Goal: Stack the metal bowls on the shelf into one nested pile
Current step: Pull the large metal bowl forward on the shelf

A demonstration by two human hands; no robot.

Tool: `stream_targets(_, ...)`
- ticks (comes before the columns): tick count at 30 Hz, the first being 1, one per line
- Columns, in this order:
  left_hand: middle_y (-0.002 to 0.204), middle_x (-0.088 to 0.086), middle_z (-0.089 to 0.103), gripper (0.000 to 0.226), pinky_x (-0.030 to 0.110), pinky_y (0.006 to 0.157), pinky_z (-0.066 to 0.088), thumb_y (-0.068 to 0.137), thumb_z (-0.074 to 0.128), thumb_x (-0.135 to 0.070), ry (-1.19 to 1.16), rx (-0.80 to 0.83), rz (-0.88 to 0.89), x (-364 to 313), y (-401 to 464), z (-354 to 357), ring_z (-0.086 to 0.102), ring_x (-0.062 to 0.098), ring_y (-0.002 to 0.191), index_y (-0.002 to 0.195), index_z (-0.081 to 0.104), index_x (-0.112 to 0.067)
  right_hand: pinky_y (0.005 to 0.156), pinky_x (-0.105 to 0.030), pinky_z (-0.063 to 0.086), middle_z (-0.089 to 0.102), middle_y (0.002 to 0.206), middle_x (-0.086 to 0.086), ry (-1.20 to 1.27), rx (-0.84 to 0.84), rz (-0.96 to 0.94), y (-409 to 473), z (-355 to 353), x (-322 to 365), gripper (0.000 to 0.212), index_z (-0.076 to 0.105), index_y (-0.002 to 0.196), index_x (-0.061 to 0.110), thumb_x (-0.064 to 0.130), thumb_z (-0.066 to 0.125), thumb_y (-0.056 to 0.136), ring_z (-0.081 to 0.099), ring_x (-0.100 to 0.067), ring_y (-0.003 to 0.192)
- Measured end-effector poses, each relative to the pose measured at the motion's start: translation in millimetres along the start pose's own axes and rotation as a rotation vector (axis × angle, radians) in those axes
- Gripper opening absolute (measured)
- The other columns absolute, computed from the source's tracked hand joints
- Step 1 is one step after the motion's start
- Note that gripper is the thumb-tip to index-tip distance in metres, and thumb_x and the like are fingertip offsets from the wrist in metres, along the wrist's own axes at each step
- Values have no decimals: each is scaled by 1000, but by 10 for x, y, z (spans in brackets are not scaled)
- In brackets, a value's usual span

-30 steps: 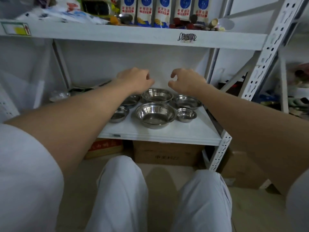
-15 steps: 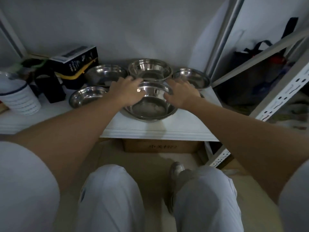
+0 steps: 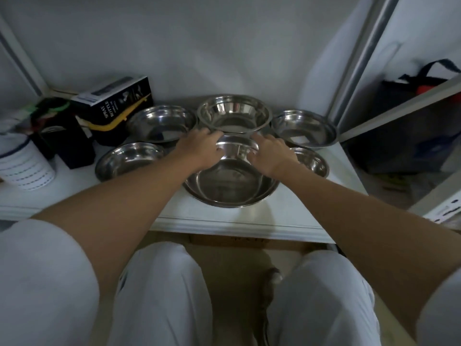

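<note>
Several metal bowls stand on the white shelf (image 3: 249,221). The large front bowl (image 3: 230,188) is in the middle, with the deep back bowl (image 3: 234,112) behind it. A shallow bowl (image 3: 162,123) sits back left, another (image 3: 129,159) front left, one (image 3: 304,128) back right, and a small bowl (image 3: 313,164) is half hidden by my right wrist. My left hand (image 3: 202,148) and my right hand (image 3: 272,153) lie over the large bowl's far rim. Their fingertips reach the base of the deep back bowl on either side. Neither hand has lifted anything.
A black spray-bottle box (image 3: 117,103) and dark items (image 3: 62,136) stand at the shelf's back left, a white ribbed cup (image 3: 23,163) at far left. A metal upright (image 3: 359,58) bounds the right side. My knees are below the shelf edge.
The view has closed in on the shelf. Both hands came down from above the bowls to the large bowl's rim and slid a little farther back toward the deep bowl.
</note>
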State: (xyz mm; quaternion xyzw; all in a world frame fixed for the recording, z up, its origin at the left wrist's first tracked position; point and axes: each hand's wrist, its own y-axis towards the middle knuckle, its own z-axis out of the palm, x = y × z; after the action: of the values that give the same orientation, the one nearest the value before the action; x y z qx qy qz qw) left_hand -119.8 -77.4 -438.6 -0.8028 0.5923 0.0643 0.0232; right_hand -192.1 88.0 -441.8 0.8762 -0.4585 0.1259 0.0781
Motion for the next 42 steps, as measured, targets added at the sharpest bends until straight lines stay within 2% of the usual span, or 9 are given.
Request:
stream_targets(7, 142, 17, 41, 54, 42, 97, 40, 91, 43, -36, -58, 11, -66, 152, 495, 236, 45, 37, 128, 144, 38, -30, 102, -52, 44, 49, 141, -12, -39, 28, -43, 488, 198, -79, 50, 42, 141, 23, 38, 49, 93, 46, -35, 129)
stream_targets(10, 145, 20, 39, 55, 45, 100, 39, 94, 34, -41, -47, 7, -151, 194, 709, 312, 44, 40, 128, 148, 32, -31, 100, -50, 46, 48, 142, -10, -36, 35, -50, 728, 238, -80, 49, 43, 140, 26, 36, 50, 93, 51, -34, 125)
stream_targets(15, 142, 21, 48, 58, 48, 104, 38, 95, 21, -46, -67, 70, -269, 228, 993, 388, 48, 41, 126, 150, 27, -32, 105, -46, 43, 35, 152, -8, 17, 49, -74, 1003, 290, -77, 56, 36, 147, 23, 27, 50, 94, 46, -33, 131)
stream_targets(22, 143, 17, 49, 51, 39, 103, 37, 97, 31, -33, -465, 138, -361, 143, 1266, 335, 47, 34, 129, 141, 47, -13, 110, -43, 35, 33, 155, -12, 64, 82, -108, 1175, 319, -89, 53, 35, 149, 16, 20, 44, 97, 40, -33, 137)
stream_targets(29, 136, 15, 57, 42, 35, 97, 43, 97, 40, -22, -534, 114, -407, 75, 1459, 382, 54, 32, 123, 132, 56, -4, 105, -41, 39, 46, 146, -16, 80, 72, -96, 1213, 350, -96, 51, 39, 147, 14, 21, 43, 97, 46, -33, 131)
stream_targets(34, 120, 13, 66, 34, 38, 97, 50, 93, 48, -22, -684, -7, -410, 119, 1524, 414, 64, 31, 110, 119, 64, -7, 106, -43, 36, 48, 136, -16, 26, -31, -70, 1245, 384, -80, 44, 53, 134, 10, 27, 44, 94, 47, -40, 124)
stream_targets(39, 122, 18, 63, 30, 41, 90, 57, 91, 53, -13, -1046, -104, -460, 54, 1540, 268, 68, 32, 101, 117, 62, -2, 106, -46, 30, 48, 133, -17, 26, -178, -15, 1266, 270, 38, 43, 56, 126, 6, 30, 43, 95, 46, -42, 119)
stream_targets(40, 124, 19, 63, 31, 41, 87, 58, 92, 53, -10, -1105, -105, -470, 41, 1537, 233, 68, 32, 104, 119, 61, 0, 106, -46, 30, 50, 131, -18, 31, -208, -13, 1248, 249, 58, 42, 58, 124, 5, 30, 41, 95, 48, -41, 116)
stream_targets(42, 126, 18, 63, 31, 33, 71, 62, 90, 56, -7, -1242, -128, -507, 4, 1495, 160, 68, 31, 106, 120, 62, 1, 104, -46, 30, 52, 128, -19, 34, -267, -14, 1178, 195, 103, 40, 59, 121, 4, 29, 39, 96, 50, -41, 113)
